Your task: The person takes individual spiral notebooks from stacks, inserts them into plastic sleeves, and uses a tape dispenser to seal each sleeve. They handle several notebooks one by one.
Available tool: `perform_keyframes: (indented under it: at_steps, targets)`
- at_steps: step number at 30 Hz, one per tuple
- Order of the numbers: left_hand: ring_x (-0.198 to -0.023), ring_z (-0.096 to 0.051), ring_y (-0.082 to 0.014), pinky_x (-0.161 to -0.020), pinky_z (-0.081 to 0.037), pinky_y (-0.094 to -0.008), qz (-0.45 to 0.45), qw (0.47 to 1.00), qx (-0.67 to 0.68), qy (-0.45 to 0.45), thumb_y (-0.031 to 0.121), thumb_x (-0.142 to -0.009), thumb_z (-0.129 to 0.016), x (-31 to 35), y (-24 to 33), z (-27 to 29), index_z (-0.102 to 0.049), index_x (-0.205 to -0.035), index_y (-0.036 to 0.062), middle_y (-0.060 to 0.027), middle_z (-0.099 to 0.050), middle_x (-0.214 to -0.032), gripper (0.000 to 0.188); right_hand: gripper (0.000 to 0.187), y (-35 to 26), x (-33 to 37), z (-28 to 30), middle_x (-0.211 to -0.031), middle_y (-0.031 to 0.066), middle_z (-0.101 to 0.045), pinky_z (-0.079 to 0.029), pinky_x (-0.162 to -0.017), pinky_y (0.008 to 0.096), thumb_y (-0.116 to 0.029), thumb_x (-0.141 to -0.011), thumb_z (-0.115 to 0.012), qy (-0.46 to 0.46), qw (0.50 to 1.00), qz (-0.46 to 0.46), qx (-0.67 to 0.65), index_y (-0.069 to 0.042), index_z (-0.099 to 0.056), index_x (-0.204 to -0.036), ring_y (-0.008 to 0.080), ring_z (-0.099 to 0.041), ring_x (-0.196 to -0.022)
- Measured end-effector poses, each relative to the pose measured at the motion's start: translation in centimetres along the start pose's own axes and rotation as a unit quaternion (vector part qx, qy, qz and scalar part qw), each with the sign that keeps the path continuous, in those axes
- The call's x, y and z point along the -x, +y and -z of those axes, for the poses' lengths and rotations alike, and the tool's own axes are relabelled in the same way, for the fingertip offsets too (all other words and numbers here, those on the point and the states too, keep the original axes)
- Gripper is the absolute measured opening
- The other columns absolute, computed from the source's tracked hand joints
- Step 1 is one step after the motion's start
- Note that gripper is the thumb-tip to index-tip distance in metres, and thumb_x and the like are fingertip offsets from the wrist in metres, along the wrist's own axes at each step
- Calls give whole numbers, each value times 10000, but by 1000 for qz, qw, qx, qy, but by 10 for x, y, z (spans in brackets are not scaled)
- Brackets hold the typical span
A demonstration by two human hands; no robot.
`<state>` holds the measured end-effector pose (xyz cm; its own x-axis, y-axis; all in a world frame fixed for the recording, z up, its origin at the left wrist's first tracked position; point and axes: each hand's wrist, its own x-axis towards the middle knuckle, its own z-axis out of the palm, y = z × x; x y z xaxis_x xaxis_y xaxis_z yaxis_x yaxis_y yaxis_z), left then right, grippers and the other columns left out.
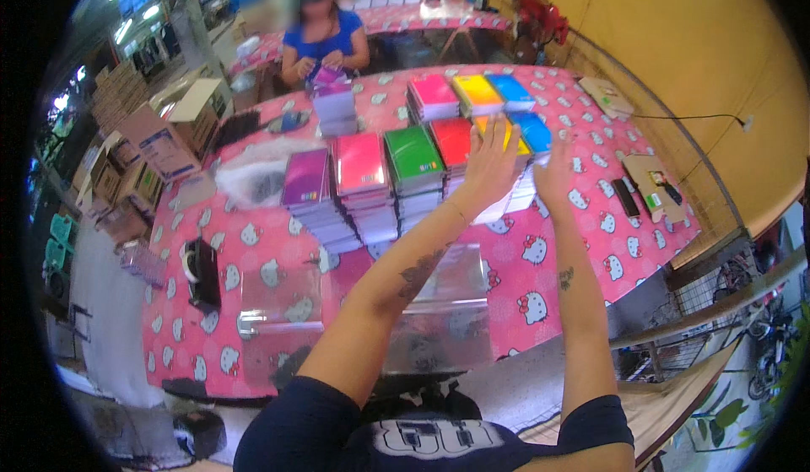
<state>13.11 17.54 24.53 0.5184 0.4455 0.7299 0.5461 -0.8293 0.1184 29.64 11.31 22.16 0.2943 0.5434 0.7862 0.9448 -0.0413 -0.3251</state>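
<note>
On pink patterned cloth (506,271), the flat, straight-fingered left hand (492,165) overlaps a rectangular yellow-covered notebook stack (521,146); the flat right hand (553,175) is beside a blue-covered notebook stack (530,129), contact unclear. Uneven pressure could topple either.

Bright, bent fisheye edges; black corners

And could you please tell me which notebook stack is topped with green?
The green stack, third from the left in the nearer row, between the pink stack and the red stack; no other shows green.
</note>
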Motion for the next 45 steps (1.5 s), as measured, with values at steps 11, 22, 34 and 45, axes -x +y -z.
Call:
perform_keyframes:
  at_steps: [11, 22, 34, 45]
  targets:
    - [-1106, -528, -437, -942, -437, -507, 437, 881, 73, -169, 334, -855, -735, 330, 10, 59, -545, -1344, 29, -290, -569, -1151, 607, 685, -24, 283, 5, -1207, 166, -607, -499, -908, 369, -172, -823, -767, -271, 771, -455, -354, -4, -474, -1419, 235, -612, -1073]
    - [-1206, -528, -434, -1020, -437, -499, 72, 981, 169, -58, 185, -877, -696, 115, 86, 14, -550, -1335, 20, -258, -546, -1304, 508, 585, 235, 238, 92, -1118, 100, -622, -510, -850, 361, -78, -747, -758, -212, 895, -341, -195, -89, -596, -1309, 228, -604, -999]
    - [-929, -704, -285, -815, -549, -403, -65, 989, 130, 5, 62, -892, -618, 63, 91, 76, -640, -1215, 41, -130, -719, -1067, 324, 648, 72, -12, 52, -1367, 125, -567, -436, -1014, 486, -59, -785, -678, -115, 979, 138, 96, -78, -521, -1413, 346, -535, -1259]
    - [-1131, -669, -354, -968, -542, -451, 40, 986, 156, 39, -28, -864, -676, 243, 18, 171, -686, -1125, 24, -179, -693, -1183, 267, 319, -8, 223, 33, -1063, 130, -677, -505, -890, 378, 128, -751, -573, -288, 825, -179, -452, -60, -664, -993, 271, -647, -1020]
